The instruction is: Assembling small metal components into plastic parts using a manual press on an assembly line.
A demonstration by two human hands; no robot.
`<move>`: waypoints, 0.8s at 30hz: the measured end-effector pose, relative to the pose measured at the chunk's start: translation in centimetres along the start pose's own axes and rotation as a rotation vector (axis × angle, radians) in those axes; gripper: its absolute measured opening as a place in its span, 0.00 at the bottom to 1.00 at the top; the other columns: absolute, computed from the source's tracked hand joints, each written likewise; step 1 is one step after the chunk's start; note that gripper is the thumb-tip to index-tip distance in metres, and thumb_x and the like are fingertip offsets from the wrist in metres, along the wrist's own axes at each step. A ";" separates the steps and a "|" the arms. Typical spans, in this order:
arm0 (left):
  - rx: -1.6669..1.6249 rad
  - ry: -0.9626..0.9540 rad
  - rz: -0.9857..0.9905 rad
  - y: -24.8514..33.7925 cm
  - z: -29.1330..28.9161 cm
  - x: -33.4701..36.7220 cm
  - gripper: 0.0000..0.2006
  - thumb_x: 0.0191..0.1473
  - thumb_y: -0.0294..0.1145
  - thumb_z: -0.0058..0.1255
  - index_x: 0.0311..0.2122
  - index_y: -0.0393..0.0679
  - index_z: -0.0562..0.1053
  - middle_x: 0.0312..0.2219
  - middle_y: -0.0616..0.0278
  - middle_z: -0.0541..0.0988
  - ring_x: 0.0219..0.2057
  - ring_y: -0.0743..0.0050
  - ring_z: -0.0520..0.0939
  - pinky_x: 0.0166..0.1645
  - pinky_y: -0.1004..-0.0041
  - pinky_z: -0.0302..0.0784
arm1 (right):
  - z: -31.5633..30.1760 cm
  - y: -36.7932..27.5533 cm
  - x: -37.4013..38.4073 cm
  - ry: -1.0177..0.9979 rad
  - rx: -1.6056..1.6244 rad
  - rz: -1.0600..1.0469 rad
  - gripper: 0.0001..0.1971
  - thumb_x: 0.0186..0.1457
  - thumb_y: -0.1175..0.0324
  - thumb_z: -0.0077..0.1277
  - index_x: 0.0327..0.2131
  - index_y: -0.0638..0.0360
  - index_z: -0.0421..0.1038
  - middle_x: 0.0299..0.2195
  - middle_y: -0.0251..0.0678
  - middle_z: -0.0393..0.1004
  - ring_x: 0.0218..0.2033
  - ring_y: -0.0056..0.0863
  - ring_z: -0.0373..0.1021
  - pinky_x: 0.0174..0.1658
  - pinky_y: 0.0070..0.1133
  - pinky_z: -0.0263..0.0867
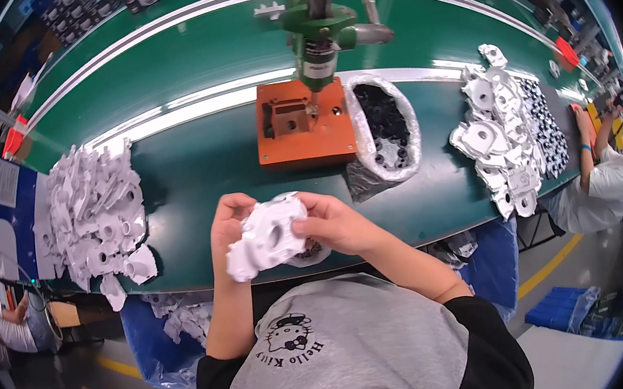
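Observation:
Near the table's front edge, a white molded plastic housing (261,238) with a round hole is held up between both my hands. My left hand (230,217) grips its far left side with bent fingers. From the right, my right hand (339,224) pinches it, thumb on the face near the hole and fingers behind. Just beneath, a small container (320,258) of tiny parts is partly hidden by the housing and my right hand. Beyond my hands, an orange fixture block (307,149) sits under a green press (317,42).
A clear bag (413,134) of black parts stands right of the fixture. White housings pile up at left (97,209) and right (502,132), beside rows of small dark parts (546,132). Blue-lined bins (145,356) hang below the edge. Other people (603,190) sit at both sides.

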State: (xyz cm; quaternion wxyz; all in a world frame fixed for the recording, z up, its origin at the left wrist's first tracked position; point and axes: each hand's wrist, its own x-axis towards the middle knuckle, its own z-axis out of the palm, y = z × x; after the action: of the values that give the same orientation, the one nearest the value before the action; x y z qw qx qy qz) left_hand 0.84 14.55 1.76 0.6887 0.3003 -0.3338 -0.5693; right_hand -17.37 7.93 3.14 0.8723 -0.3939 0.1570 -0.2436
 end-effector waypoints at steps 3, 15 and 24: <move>-0.229 0.055 -0.054 0.5 0.8 -0.1 0.28 0.50 0.45 0.55 0.50 0.44 0.58 0.43 0.53 0.73 0.44 0.62 0.76 0.48 0.65 0.74 | 0.2 -0.2 0.0 0.020 -0.010 -0.068 0.13 0.58 0.67 0.49 0.43 0.63 0.66 0.33 0.29 0.72 0.30 0.14 0.68 0.30 0.14 0.65; 0.260 0.047 0.188 0.2 2.6 1.2 0.17 0.53 0.22 0.51 0.47 0.37 0.62 0.42 0.55 0.73 0.44 0.71 0.75 0.51 0.71 0.70 | -1.2 -0.6 -1.1 0.249 -0.750 -0.325 0.16 0.49 0.67 0.58 0.41 0.61 0.69 0.36 0.31 0.65 0.36 0.19 0.66 0.38 0.18 0.63; 1.720 -0.304 0.763 0.9 4.2 11.6 0.10 0.41 0.24 0.53 0.32 0.47 0.71 0.32 0.58 0.76 0.32 0.58 0.79 0.34 0.64 0.76 | -13.3 -5.2 -3.4 0.973 -1.924 -0.447 0.07 0.44 0.70 0.56 0.30 0.57 0.72 0.28 0.36 0.71 0.35 0.38 0.66 0.38 0.32 0.62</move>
State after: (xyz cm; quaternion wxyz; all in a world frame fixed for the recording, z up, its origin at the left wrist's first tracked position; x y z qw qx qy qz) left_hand -0.48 3.15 6.36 0.3202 0.4976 -0.7997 0.1015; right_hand -27.92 -1.25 -1.14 -0.0176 -0.7904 0.5333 -0.3010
